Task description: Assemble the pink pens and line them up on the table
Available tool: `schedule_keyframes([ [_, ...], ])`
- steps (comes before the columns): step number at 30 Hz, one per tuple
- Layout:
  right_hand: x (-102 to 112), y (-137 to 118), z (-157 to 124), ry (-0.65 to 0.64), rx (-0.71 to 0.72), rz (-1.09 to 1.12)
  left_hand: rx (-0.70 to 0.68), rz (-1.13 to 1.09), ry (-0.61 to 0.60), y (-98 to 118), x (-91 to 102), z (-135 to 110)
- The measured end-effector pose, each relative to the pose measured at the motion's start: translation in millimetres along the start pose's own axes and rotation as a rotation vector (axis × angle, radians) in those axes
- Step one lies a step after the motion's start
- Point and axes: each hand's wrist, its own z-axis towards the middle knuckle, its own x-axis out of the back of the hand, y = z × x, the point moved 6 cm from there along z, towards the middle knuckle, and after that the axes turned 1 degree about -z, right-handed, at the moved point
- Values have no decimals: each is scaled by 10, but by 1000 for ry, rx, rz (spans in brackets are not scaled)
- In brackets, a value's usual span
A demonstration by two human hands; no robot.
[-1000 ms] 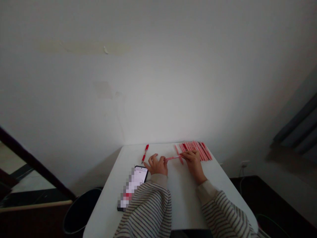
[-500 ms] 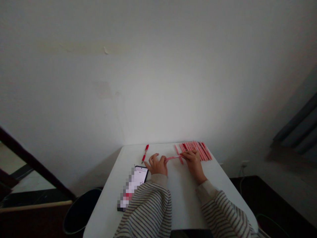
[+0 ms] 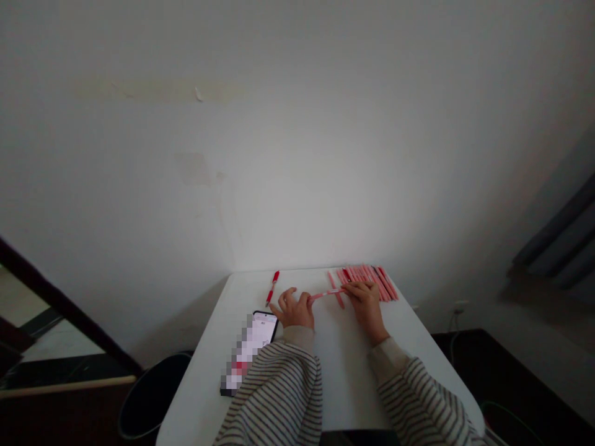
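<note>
The left hand (image 3: 297,311) and right hand (image 3: 366,308) pinch opposite ends of a pink pen (image 3: 321,295) crossing another pen (image 3: 341,301) on the tabletop (image 3: 346,371), seemingly a steadying step; shifting it calls for matched grips.

Pink on the held pen (image 3: 321,295), red ends on the lone pen (image 3: 269,297), dark-striped pale sleeves (image 3: 286,384), white tabletop (image 3: 346,378)!
</note>
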Motion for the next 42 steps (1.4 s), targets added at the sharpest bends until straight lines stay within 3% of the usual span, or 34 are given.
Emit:
schedule_keyframes([
  [42, 45, 248, -11, 104, -35, -66, 97, 36, 32, -78, 74, 13],
])
